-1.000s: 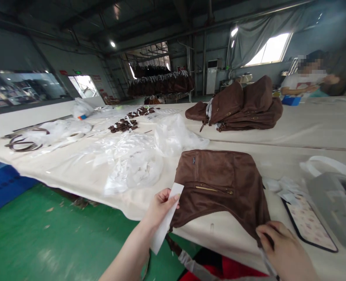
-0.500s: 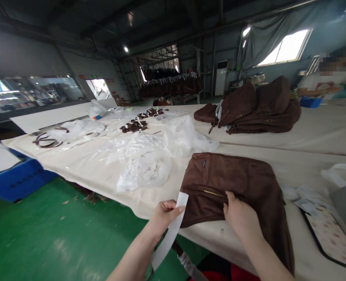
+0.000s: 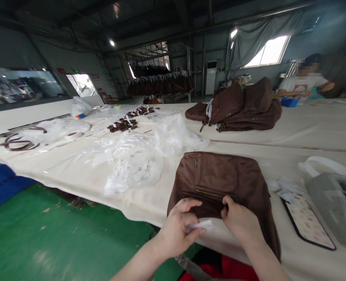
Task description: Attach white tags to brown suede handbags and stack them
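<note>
A brown bag [image 3: 220, 171] lies flat at the table's front edge, with a small dark label at its upper left and a brass-coloured zipper [image 3: 209, 192] across its front. My left hand [image 3: 181, 222] is over the bag's lower left edge, its thumb and fingers closed on a white strip [image 3: 202, 225], most of which is hidden by the hand. At the right end of the zipper, my right hand [image 3: 237, 218] has its fingertips pinched together against the bag. What those fingertips hold is too small to make out.
Clear plastic bags [image 3: 138, 168] lie left of the bag. Further back are a pile of brown bags [image 3: 243, 105] and dark small pieces [image 3: 123, 125]. At right are a phone-like patterned slab [image 3: 310, 222] and a grey tape dispenser [image 3: 334, 207]. A person [image 3: 304, 84] works across the table.
My left hand has moved right and in over the bag, and the strip no longer hangs down in full view. My right fingers have closed into a pinch by the zipper. The view has shifted.
</note>
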### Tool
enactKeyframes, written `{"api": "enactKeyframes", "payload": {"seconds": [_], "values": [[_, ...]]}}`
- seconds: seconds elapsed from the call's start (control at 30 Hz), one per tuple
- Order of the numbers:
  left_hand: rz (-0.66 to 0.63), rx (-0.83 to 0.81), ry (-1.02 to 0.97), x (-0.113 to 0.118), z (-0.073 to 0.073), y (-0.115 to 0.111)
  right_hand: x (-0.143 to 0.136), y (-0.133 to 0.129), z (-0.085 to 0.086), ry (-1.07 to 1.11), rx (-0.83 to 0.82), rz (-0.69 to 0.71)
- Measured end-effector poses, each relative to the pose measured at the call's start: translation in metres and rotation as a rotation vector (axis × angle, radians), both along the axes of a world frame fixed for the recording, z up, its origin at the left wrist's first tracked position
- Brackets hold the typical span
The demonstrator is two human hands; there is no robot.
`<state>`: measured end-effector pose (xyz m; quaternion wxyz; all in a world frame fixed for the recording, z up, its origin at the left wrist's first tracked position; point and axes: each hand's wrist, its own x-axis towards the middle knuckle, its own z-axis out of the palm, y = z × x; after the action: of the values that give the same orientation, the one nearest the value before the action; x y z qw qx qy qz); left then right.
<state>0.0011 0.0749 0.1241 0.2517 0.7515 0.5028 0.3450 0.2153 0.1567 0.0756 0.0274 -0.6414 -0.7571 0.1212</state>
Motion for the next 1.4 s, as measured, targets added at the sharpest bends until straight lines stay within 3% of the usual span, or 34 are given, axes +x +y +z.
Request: {"api": "enactKeyframes", "payload": {"seconds": [0.1, 0.23, 0.33, 0.43, 0.5, 0.6, 0.73, 0.8, 0.97, 1.17, 1.4], "values": [[-0.09, 0.008, 0.095, 0.014, -0.008, 0.004, 0.006, -0.001, -0.001, -0.006, -0.084, -0.018], [-0.151, -0.003, 0.168, 0.025, -0.017, 0.008, 0.015, -0.006, -0.001, 0.037, -0.117, 0.062], [-0.173, -0.005, 0.232, 0.03, -0.02, 0.013, 0.024, -0.016, 0.003, 0.226, -0.05, 0.156], [-0.244, 0.003, 0.287, 0.034, -0.024, 0.02, 0.031, -0.031, 0.006, 0.546, -0.069, 0.228], [-0.294, -0.016, 0.307, 0.038, -0.024, 0.02, 0.032, -0.04, 0.005, 0.783, -0.155, 0.187], [-0.313, -0.088, 0.273, 0.04, -0.023, 0.009, 0.027, -0.051, -0.002, 1.117, -0.3, -0.001], [-0.319, -0.242, 0.075, 0.032, -0.021, -0.011, 0.011, -0.06, -0.012, 1.438, -0.557, -0.127], [-0.299, -0.309, -0.044, 0.021, -0.02, -0.017, 0.005, -0.061, -0.012, 1.486, -0.584, -0.12], [-0.201, -0.374, -0.221, -0.014, -0.026, -0.024, 0.007, -0.062, -0.007, 1.471, -0.421, -0.141], [-0.16, -0.343, -0.081, -0.036, -0.038, -0.031, 0.018, -0.063, -0.007, 1.534, -0.223, -0.188], [-0.182, -0.308, 0.027, -0.038, -0.041, -0.03, 0.016, -0.063, -0.003, 1.471, -0.195, -0.176]]}}
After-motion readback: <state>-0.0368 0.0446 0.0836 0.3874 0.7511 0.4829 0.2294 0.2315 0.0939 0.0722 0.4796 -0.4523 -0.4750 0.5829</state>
